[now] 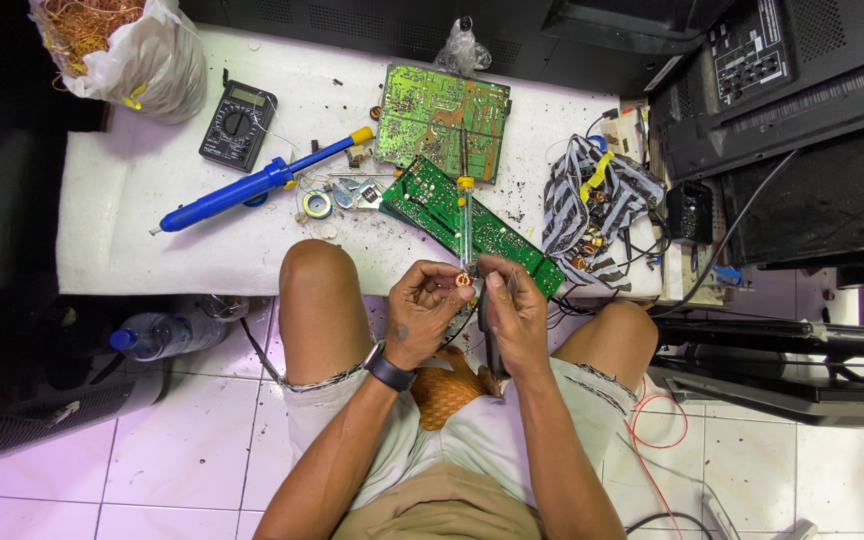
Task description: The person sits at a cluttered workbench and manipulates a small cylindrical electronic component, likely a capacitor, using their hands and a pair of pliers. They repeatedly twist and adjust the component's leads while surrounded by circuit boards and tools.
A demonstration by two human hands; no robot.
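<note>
My left hand (424, 310) pinches a small copper coil (464, 281) between thumb and fingers, just above my lap. My right hand (514, 312) grips a dark-handled tool (490, 345) that points down between my knees, with its fingers touching the coil from the right. A screwdriver with a clear handle (466, 225) lies across the narrow green circuit board (472, 224) right behind my hands. A larger green circuit board (440, 120) lies farther back on the white table (132, 230).
A blue desoldering pump (252, 185) and a black multimeter (238, 124) lie at the table's left. A bag of copper wire (122, 50) stands at the back left corner. Striped cloth with cables (597, 205) is at right, dark monitor casings (792, 90) beyond. A plastic bottle (167, 332) lies on the floor.
</note>
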